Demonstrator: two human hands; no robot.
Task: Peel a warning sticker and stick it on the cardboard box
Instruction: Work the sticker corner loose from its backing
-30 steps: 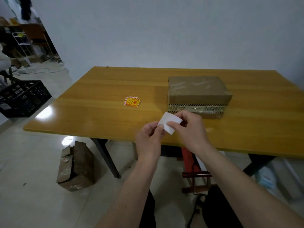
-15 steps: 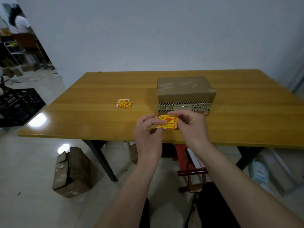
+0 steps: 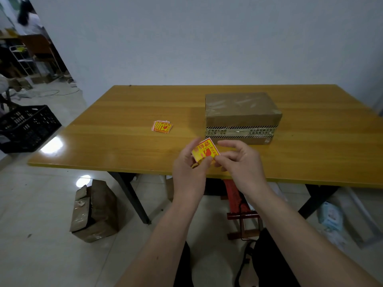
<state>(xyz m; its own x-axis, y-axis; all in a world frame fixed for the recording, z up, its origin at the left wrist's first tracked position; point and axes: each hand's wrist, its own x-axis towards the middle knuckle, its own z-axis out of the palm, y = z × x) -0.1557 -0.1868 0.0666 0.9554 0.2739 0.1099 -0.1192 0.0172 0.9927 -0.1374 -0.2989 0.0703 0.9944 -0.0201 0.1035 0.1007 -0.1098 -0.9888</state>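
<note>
A yellow and red warning sticker (image 3: 205, 151) is held face up above the table's near edge, just in front of the cardboard box (image 3: 241, 114). My left hand (image 3: 189, 172) grips its left and lower side. My right hand (image 3: 241, 162) pinches its lower right corner with thumb and forefinger, the other fingers curled loosely. The sticker bends a little between the hands. The brown box is wrapped in clear tape, with a black-striped tape band along its front. A small stack of the same stickers (image 3: 162, 126) lies on the table to the left of the box.
The wooden table (image 3: 124, 112) stands against a grey wall. On the floor are a torn cardboard box (image 3: 94, 212) at the left, a black crate (image 3: 24, 128) further left, and a red stool (image 3: 238, 199) under the table. A person stands far back left.
The sticker was turned from its white back to its printed face, then tilted and bent between my hands. My head view shifted, so the box sits further right.
</note>
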